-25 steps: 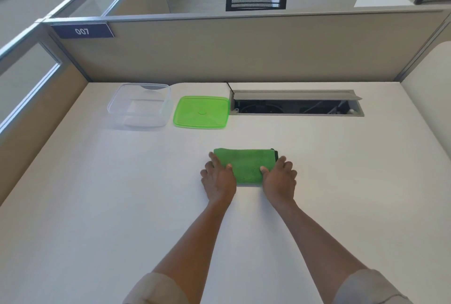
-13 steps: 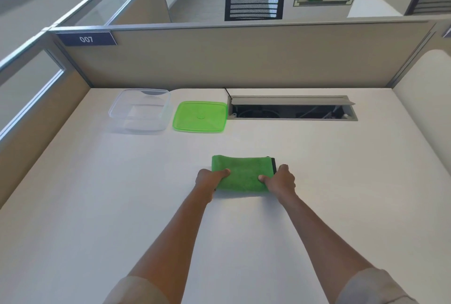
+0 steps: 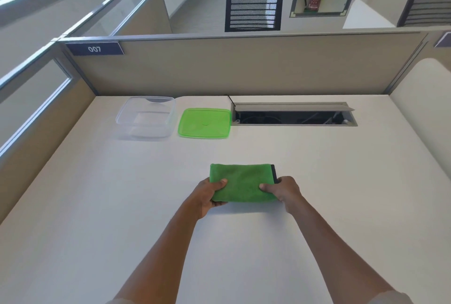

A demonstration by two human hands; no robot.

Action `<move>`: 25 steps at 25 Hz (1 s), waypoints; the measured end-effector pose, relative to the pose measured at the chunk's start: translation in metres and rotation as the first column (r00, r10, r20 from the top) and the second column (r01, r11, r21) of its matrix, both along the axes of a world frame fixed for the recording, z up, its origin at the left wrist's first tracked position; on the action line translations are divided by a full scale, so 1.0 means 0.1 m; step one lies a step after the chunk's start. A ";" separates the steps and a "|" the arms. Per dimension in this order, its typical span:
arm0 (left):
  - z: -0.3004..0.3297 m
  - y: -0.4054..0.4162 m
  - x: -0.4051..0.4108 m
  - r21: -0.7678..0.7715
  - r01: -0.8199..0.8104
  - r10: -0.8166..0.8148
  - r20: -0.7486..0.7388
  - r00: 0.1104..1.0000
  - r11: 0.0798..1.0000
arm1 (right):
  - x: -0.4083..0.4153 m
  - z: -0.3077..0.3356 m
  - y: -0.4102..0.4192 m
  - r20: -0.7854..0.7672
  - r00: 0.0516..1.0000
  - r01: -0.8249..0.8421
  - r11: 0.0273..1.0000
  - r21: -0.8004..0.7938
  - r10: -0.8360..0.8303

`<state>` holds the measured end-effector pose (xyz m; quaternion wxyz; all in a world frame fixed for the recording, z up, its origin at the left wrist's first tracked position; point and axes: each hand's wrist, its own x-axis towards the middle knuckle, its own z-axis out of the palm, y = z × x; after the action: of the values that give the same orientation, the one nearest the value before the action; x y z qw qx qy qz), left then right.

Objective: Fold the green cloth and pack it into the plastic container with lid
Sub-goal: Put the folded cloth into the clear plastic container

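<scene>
While both hands, left hand (image 3: 207, 194) and right hand (image 3: 284, 191), are pinching the folded green cloth (image 3: 242, 181), I'm expecting unfolding mid-carry.

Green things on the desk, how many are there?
2. A folded green cloth near the person, gripped at its ends by the left hand and right hand; a green lid farther back, beside the clear container.
</scene>
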<state>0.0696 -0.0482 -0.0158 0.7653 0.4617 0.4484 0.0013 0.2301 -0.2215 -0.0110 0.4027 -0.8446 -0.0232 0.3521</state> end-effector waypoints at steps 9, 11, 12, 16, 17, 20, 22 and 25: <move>0.20 0.70 -0.33 0.305 0.100 -0.046 -0.178 0.983 0.947 | -0.48 0.16 0.58 0.156 0.987 0.015 0.985 0.170 -0.042; 0.25 0.91 -0.41 0.358 0.128 -0.053 -0.210 0.976 0.925 | -0.60 0.19 0.78 0.176 0.983 0.012 0.983 0.183 -0.045; 0.27 1.01 -0.45 0.375 0.134 -0.053 -0.220 0.974 0.917 | -0.64 0.21 0.88 0.181 0.982 0.011 0.983 0.182 -0.045; 0.36 1.49 -0.58 0.458 0.149 -0.041 -0.237 0.971 0.876 | -0.79 0.28 1.36 0.187 0.982 0.010 0.986 0.168 -0.042; 0.38 1.59 -0.59 0.482 0.156 -0.038 -0.246 0.969 0.862 | -0.81 0.31 1.46 0.189 0.981 0.003 0.986 0.169 -0.036; 0.47 2.03 -0.67 0.536 0.166 -0.030 -0.253 0.967 0.827 | -0.87 0.40 1.90 0.215 0.977 -0.029 0.984 0.176 -0.010; 0.56 2.35 -0.71 0.565 0.163 -0.015 -0.256 0.966 0.809 | -0.89 0.48 2.20 0.241 0.971 -0.050 0.980 0.190 0.002; 0.73 2.91 -0.73 0.628 0.155 0.020 -0.262 0.965 0.763 | -0.89 0.64 2.70 0.294 0.955 -0.086 0.973 0.214 0.019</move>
<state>-0.0031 0.2427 0.0569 0.4965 0.7080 0.4976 0.0681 0.1409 0.0488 0.0532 0.4781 -0.8352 -0.1442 0.2301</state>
